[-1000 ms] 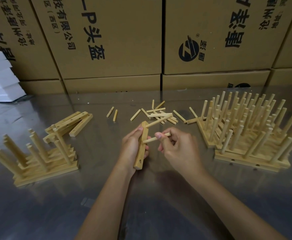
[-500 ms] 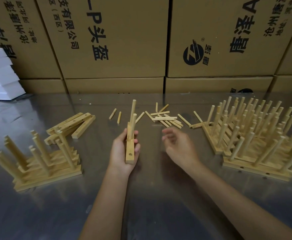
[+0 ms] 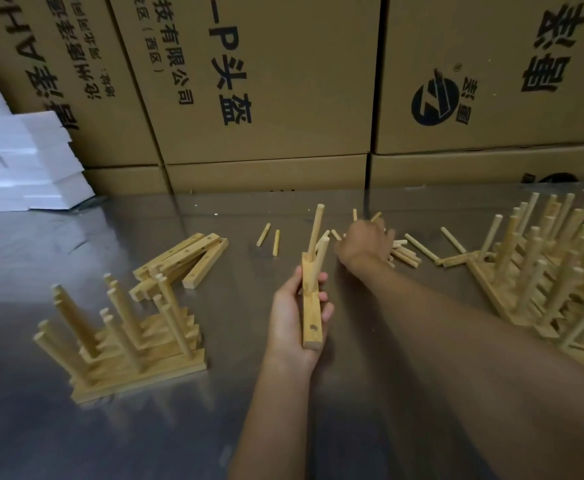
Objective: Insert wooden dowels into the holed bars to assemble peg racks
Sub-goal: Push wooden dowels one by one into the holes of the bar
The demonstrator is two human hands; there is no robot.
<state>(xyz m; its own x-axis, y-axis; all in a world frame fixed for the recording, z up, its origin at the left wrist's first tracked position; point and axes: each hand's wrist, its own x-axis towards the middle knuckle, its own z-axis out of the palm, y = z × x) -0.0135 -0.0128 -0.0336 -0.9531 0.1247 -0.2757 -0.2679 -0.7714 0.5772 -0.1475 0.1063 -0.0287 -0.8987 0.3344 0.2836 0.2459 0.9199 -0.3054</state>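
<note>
Head view: left hand (image 3: 292,327) grips a pale wooden holed bar (image 3: 310,315) carrying two upright dowels, one hole empty. Right hand (image 3: 363,245) reaches into loose wooden dowels (image 3: 405,252); its finger state cannot be told. Finished peg racks (image 3: 540,271) stand right, smaller stack (image 3: 121,341) left, bare bars (image 3: 183,259) remain.

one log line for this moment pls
left hand grips pale wooden holed bar, two dowels in | right hand on loose dowel pile | near hole empty

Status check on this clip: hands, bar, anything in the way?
Left hand grips bar, two dowels in, one hole empty. Right hand on loose dowels, grasp unclear. Nothing in the way.
</note>
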